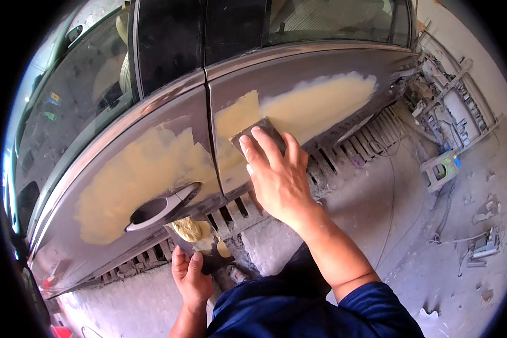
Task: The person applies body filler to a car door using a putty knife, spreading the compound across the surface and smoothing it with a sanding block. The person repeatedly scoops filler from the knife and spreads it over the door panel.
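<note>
A dark car door panel (388, 79) carries yellow filler patches (321, 101) on both sides of a vertical gap. My right hand (279, 174) grips a flat dark spreader (262, 127) against the filler just right of the gap, its fingertips on the spreader. My left hand (191, 273) holds a dark square board (211, 259) by its lower left corner, below the door handle (163, 208). A lump of yellow filler (187, 229) sits on that board, with thinner smears beside it.
A floor drain grate (338, 155) runs under the car. To the right lie metal frame racks (462, 107), a green and white container (439, 172), cables and small metal equipment (484, 245) on the dusty concrete floor (411, 253). My sandalled foot (236, 274) shows below the board.
</note>
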Available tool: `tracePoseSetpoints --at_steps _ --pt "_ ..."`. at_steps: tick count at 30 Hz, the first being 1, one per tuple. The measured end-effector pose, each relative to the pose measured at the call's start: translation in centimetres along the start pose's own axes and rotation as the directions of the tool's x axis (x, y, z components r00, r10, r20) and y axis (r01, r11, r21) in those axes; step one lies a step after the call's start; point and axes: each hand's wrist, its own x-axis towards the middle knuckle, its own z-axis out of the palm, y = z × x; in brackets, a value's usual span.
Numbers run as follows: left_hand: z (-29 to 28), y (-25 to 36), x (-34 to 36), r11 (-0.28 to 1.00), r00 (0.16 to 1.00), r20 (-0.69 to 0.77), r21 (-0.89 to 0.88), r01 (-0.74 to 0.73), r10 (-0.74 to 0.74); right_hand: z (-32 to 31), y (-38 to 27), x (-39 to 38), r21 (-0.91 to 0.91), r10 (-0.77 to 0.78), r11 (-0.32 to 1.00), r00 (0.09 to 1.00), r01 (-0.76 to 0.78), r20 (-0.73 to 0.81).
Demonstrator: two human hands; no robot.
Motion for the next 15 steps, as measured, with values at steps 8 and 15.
tracePoseSetpoints --at_steps 8,15 --pt "-0.6 -0.3 0.0 0.996 0.999 -0.034 0.086 -0.016 0.019 4.6 0.6 -3.6 0.066 0.002 0.998 0.995 0.004 -0.096" --pt "-1.0 0.2 -0.4 0.992 0.999 -0.036 0.126 -0.01 0.015 7.9 1.2 -5.6 0.094 -0.004 0.995 0.98 0.023 -0.198"
